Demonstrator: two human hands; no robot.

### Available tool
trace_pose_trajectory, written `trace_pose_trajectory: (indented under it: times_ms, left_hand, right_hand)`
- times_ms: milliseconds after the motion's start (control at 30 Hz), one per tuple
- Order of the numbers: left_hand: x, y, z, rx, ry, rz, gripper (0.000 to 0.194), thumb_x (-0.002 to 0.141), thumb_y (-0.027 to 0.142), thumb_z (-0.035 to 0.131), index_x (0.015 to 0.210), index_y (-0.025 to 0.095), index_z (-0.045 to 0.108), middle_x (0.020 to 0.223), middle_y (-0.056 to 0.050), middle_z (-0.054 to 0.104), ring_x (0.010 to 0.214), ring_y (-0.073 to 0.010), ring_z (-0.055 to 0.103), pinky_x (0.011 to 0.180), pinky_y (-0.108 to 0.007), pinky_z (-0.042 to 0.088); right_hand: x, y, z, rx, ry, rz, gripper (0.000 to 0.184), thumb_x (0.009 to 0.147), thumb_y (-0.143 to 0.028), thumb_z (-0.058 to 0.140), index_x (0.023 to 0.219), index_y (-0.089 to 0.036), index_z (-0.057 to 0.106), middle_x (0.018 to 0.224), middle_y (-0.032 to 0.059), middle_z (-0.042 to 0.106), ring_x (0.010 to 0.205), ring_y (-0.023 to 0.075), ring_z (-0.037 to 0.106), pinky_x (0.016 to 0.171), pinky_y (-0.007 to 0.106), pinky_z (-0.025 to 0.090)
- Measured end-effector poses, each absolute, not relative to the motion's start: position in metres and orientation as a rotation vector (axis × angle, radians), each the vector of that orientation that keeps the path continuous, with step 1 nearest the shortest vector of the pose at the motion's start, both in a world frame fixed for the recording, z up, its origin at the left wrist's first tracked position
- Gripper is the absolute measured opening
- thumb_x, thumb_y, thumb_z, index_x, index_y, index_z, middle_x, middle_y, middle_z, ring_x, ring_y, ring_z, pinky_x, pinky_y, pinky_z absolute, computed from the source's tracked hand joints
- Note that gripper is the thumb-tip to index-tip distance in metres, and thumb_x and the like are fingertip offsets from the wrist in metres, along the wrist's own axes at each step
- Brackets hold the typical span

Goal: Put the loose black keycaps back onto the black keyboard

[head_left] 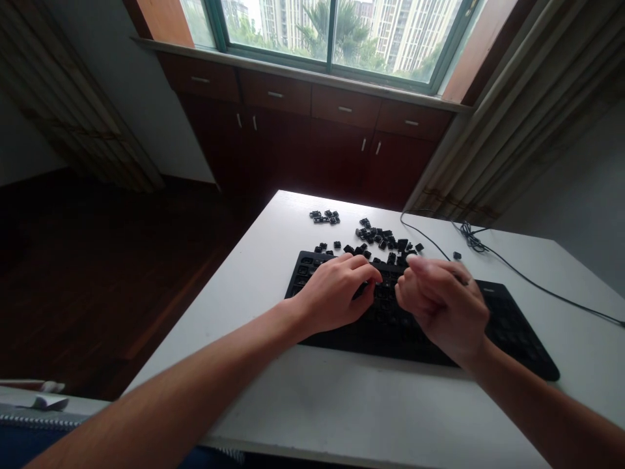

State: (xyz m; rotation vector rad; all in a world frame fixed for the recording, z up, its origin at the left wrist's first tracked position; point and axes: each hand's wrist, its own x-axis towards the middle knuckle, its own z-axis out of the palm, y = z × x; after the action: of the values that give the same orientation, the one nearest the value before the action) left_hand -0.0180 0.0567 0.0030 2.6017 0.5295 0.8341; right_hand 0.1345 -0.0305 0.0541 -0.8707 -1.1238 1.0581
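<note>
Left hand [334,293]: fingers curled and arched, fingertips down at the top middle of the keyboard; whether they grip anything cannot be told. Right hand [442,309]: motion-blurred, just beside the left hand and above the keyboard, fingers partly curled; closed or holding something cannot be told. Black rectangular plastic computer keyboard [410,342]: flat on the table under both hands, set at a slant, with dark square sockets showing at its upper left. Loose black plastic keycaps [378,238]: scattered in a heap along the keyboard's far edge, with a smaller cluster farther off and a single cap lying apart to the right. White rectangular table [219,352]: bears the keyboard and keycaps. Thin black cable [532,280]: coiled loosely near the far right of the table, then running along the tabletop past the keyboard. Dark wooden cabinets with metal handles [312,150]: beyond the table, beneath a green-framed window [332,32] overlooking tall apartment blocks and palm trees. Beige striped curtain [517,117]: hanging at right. Dark wooden floor [97,293]: at left of the table
</note>
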Motion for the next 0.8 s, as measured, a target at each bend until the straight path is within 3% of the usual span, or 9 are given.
trace_pose_trajectory:
  times_ms: [367, 500, 633, 800]
  left_hand:
    - [-0.019, 0.056, 0.006, 2.664, 0.503, 0.794, 0.019, 0.094, 0.019, 0.052, 0.105, 0.018, 0.067, 0.099, -0.006, 0.068, 0.088, -0.0196, 0.059, 0.081, -0.035, 0.051]
    - [-0.02, 0.05, 0.013, 2.812, 0.221, 0.79, 0.024, 0.098, 0.035, 0.055, 0.11, 0.019, 0.068, 0.102, -0.006, 0.07, 0.09, -0.0203, 0.061, 0.081, -0.036, 0.05]
    - [-0.019, 0.038, 0.018, 2.959, -0.097, 0.812, 0.028, 0.096, 0.042, 0.058, 0.098, 0.018, 0.071, 0.092, -0.008, 0.071, 0.085, -0.0207, 0.064, 0.076, -0.035, 0.05]
    - [-0.017, 0.033, 0.016, 2.987, -0.156, 0.805, 0.023, 0.093, 0.039, 0.06, 0.097, 0.019, 0.071, 0.09, -0.008, 0.071, 0.079, -0.0192, 0.064, 0.073, -0.033, 0.053]
  right_hand:
    - [0.151, -0.045, 0.049, -1.046, -1.443, 0.982, 0.051, 0.096, -0.037, 0.056, 0.051, -0.021, 0.037, 0.047, -0.0044, 0.031, 0.043, 0.01, 0.031, 0.043, 0.029, 0.025]
    - [0.187, -0.048, 0.069, -1.217, -1.731, 0.486, 0.047, 0.095, -0.03, 0.058, 0.054, -0.021, 0.037, 0.05, -0.0041, 0.03, 0.045, 0.0094, 0.026, 0.043, 0.028, 0.022]
    - [0.233, -0.042, 0.056, -1.444, -1.91, -0.066, 0.048, 0.092, -0.029, 0.061, 0.052, -0.02, 0.036, 0.051, -0.0047, 0.027, 0.046, 0.0093, 0.023, 0.046, 0.029, 0.022]
    - [0.274, -0.037, 0.03, -1.842, -1.754, -0.252, 0.035, 0.092, -0.042, 0.061, 0.064, -0.022, 0.055, 0.052, -0.0033, 0.048, 0.046, 0.0124, 0.042, 0.053, 0.029, 0.035]
